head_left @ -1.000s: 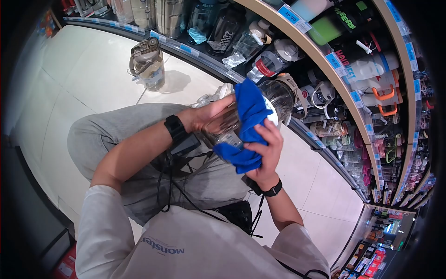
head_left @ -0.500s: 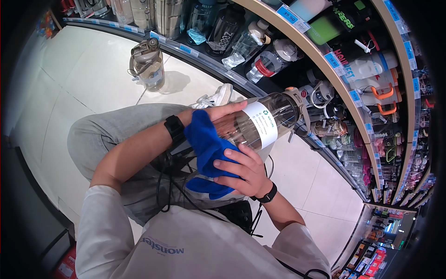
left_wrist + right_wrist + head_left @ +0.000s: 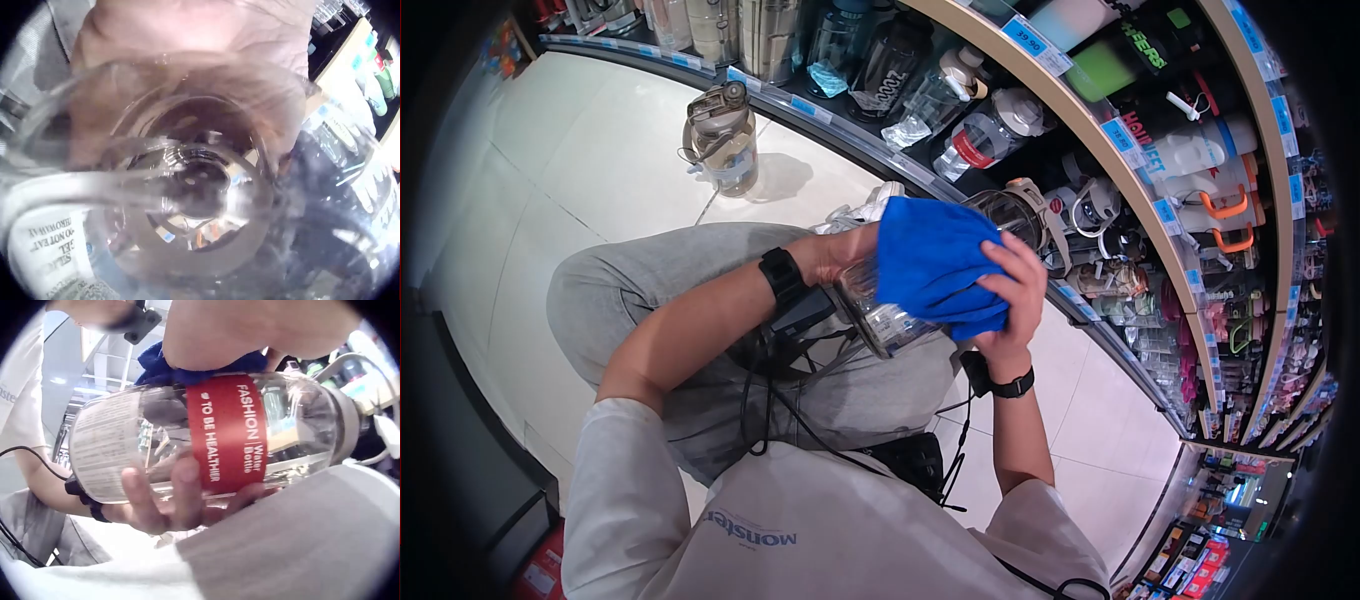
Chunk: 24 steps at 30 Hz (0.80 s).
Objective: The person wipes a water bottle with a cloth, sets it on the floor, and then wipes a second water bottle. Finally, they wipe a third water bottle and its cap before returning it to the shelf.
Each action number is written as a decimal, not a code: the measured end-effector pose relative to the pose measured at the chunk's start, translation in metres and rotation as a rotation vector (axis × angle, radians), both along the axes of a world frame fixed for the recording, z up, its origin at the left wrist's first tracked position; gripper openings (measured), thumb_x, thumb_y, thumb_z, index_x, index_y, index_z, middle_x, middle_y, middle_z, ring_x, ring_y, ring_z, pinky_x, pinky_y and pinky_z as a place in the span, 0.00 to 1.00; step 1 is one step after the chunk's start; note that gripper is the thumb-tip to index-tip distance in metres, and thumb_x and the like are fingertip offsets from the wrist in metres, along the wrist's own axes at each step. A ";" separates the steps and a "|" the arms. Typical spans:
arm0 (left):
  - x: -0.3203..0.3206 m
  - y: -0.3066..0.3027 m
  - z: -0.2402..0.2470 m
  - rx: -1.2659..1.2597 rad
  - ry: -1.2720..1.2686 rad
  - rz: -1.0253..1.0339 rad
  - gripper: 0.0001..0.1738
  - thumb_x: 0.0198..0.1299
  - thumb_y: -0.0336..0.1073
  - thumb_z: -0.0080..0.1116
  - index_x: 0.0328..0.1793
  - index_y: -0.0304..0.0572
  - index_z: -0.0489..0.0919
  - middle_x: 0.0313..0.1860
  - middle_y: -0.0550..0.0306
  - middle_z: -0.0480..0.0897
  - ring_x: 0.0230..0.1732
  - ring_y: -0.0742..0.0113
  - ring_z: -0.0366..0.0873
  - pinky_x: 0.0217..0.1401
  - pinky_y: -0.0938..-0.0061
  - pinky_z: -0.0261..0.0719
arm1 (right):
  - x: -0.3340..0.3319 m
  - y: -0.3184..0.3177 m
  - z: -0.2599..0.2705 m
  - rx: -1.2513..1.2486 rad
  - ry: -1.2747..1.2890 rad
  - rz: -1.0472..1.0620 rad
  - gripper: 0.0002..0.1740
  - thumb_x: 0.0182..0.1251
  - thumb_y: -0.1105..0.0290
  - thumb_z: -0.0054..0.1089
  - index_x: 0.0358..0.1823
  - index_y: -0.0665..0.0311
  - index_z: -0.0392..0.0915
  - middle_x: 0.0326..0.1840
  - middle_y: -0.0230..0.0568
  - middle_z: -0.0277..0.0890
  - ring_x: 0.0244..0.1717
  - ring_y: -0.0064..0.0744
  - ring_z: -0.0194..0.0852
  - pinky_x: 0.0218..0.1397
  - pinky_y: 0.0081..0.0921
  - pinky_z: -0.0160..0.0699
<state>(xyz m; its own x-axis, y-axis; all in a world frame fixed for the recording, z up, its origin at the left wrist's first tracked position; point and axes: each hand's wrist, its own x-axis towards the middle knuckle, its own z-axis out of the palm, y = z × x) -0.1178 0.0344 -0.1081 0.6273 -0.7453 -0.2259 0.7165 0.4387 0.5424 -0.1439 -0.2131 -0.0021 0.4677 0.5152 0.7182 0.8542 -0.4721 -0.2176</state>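
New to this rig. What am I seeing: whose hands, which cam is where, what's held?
No robot here: a person works bare-handed. The wide view is filmed from the head, looking down; the other two are filmed from the left and right wrists. The left hand grips a clear bottle with a red label; the right hand holds a blue cloth against it. A second bottle stands upright on the floor, near shelves of more bottles.

A loose, pale grey, short-sleeved T-shirt [image 3: 840, 520] bears blue "Monster" lettering [image 3: 758, 538] on the chest, worn with faded light-grey denim trousers [image 3: 625, 285]. A black strap [image 3: 781, 277] circles the left wrist, a black buckled band [image 3: 1012, 384] the right. Thin black cables [image 3: 767, 405] loop across the lap; a white shoe [image 3: 867, 208] shows beyond.
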 end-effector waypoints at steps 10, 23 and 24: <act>0.013 -0.009 0.026 -0.073 -0.107 -0.169 0.33 0.81 0.60 0.45 0.77 0.42 0.71 0.67 0.56 0.81 0.62 0.66 0.81 0.57 0.62 0.87 | 0.023 -0.026 -0.012 0.142 0.070 -0.294 0.19 0.59 0.84 0.52 0.52 0.66 0.77 0.70 0.54 0.78 0.72 0.54 0.73 0.79 0.46 0.65; 0.003 -0.004 0.104 0.570 -0.625 -0.186 0.57 0.69 0.67 0.64 0.90 0.43 0.50 0.75 0.47 0.72 0.71 0.59 0.74 0.55 0.59 0.88 | 0.021 -0.021 -0.014 0.215 0.152 -0.309 0.21 0.53 0.82 0.56 0.51 0.64 0.77 0.69 0.52 0.79 0.67 0.55 0.74 0.75 0.46 0.67; 0.003 -0.004 0.101 0.571 -0.625 -0.186 0.57 0.69 0.67 0.64 0.90 0.43 0.50 0.75 0.47 0.72 0.71 0.59 0.74 0.55 0.59 0.88 | 0.020 -0.021 -0.015 0.216 0.152 -0.308 0.21 0.53 0.82 0.56 0.51 0.64 0.77 0.69 0.52 0.79 0.67 0.55 0.74 0.75 0.46 0.67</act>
